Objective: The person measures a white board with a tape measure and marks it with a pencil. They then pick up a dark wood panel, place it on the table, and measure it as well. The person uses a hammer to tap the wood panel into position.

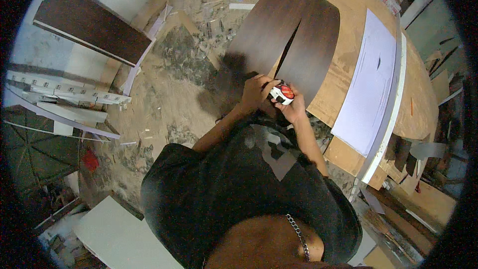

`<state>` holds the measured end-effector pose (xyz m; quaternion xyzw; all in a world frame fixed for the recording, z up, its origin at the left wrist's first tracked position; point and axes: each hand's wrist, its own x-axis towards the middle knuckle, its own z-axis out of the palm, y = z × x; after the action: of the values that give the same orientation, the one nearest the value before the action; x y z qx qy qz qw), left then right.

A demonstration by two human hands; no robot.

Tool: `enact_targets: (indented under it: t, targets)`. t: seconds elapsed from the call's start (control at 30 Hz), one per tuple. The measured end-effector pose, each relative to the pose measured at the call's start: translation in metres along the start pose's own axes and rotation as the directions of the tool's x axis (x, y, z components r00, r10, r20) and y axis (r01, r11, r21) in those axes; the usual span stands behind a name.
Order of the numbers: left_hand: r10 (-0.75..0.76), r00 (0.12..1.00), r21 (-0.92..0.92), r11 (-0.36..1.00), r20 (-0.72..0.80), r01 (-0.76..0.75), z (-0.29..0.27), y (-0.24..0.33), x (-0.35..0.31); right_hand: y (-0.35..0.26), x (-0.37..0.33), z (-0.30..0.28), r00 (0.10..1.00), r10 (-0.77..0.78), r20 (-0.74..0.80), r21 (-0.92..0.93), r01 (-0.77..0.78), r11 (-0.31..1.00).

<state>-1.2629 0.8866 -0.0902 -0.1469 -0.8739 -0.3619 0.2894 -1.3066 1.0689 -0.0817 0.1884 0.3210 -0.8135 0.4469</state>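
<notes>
At the near edge of the dark brown laminate sheet point(284, 35), a red-and-white tape measure point(283, 93) is gripped by the right hand point(294, 104) with curled fingers, and is pinched by the left hand point(256, 92).

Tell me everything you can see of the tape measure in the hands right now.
The tape measure is a small, rounded case, white with a red patch and dark trim, plastic by the look of it. It sits at the near edge of the dark wood-grain sheet on the workbench. The right hand cups it from below and the side, while the left hand touches its left end. Whether any blade is pulled out cannot be told; fingers hide that side.
</notes>
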Motion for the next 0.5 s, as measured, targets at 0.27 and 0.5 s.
enact_targets:
  t: [0.27,0.5]
  targets:
    - [-0.596,0.803,-0.371,0.748,-0.013,0.55,-0.003,0.03,-0.017,0.021,-0.025,0.043,0.982,-0.178,-0.07,-0.25,0.156,0.956]
    - [-0.687,0.724,-0.473,0.657,-0.058,0.587,-0.003,0.001,-0.014,0.029,-0.001,0.015,0.962,-0.265,0.064,-0.828,0.2,0.524]
